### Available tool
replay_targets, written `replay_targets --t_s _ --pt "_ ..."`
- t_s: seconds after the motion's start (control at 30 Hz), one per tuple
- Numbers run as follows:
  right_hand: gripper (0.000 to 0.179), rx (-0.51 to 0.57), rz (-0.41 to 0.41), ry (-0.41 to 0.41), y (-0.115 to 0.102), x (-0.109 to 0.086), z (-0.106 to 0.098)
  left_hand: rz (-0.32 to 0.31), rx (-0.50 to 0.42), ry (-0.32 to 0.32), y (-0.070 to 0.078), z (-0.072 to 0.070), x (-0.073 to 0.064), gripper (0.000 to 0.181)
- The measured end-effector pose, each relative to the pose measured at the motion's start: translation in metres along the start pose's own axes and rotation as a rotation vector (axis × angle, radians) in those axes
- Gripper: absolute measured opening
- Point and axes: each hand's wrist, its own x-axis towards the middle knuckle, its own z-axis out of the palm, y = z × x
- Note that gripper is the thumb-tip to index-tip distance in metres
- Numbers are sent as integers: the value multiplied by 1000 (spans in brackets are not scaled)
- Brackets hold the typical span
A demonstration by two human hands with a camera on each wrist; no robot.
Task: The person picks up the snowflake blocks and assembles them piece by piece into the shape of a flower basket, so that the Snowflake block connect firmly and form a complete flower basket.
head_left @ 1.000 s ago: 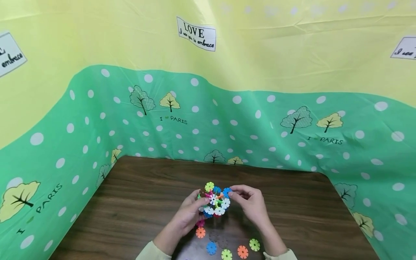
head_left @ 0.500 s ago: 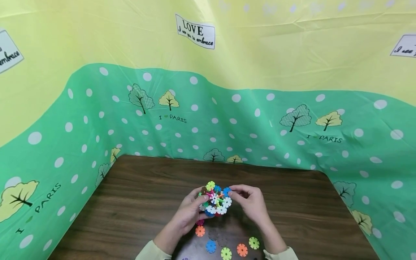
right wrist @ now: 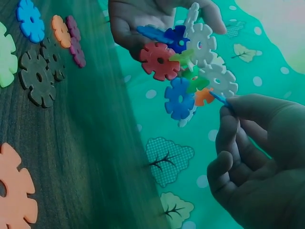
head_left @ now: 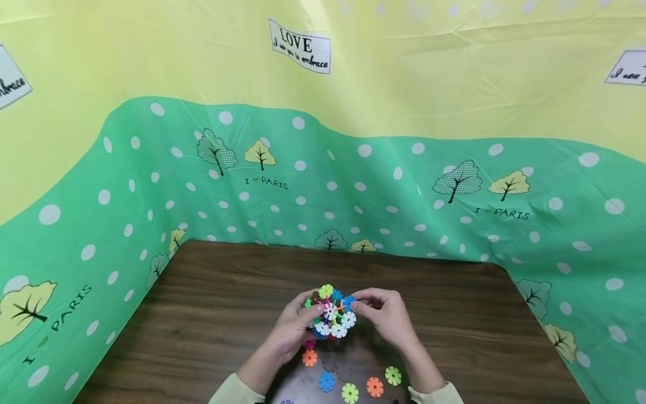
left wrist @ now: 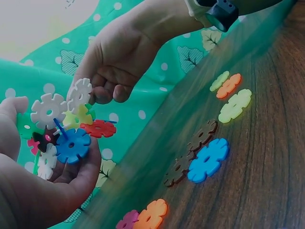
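Note:
A ball-like cluster of interlocking plastic snowflake discs [head_left: 330, 311], in white, blue, red, green, yellow and orange, is held up over the table. My left hand [head_left: 290, 331] grips it from the left, thumb in front and fingers behind and below. On its right side my right hand [head_left: 387, 314] pinches a blue disc [head_left: 349, 303] between thumb and forefinger. In the right wrist view that blue disc [right wrist: 221, 99] shows edge-on, right at an orange disc [right wrist: 204, 97] of the cluster. The left wrist view shows the cluster's blue disc [left wrist: 73, 145] near the left fingers.
Loose discs lie on the dark wood table [head_left: 227, 292] below the hands: a blue one [head_left: 326, 381], a yellow-green one [head_left: 350, 393], orange ones [head_left: 375, 386], and brown ones [right wrist: 37, 78] that blend into the wood. A printed green and yellow cloth [head_left: 383, 185] stands round the table.
The cluster has tilted slightly in the left hand and shifted a little. The right hand, pinching the blue disc, has moved slightly left along with it.

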Motion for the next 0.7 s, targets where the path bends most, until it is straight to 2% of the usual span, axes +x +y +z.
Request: replay_targets --t_s 0.23,0.4,0.53,0.7 --pt "8 -17 -10 -12 -1 2 3 42 16 -22 1 -2 -1 65" --pt "7 -15 -22 2 0 2 8 27 31 14 2 -1 -2 69" --pt "13 45 14 54 2 2 10 13 10 49 3 0 -2 72" --pt "14 147 93 137 3 2 12 1 -70 13 4 0 0 69"
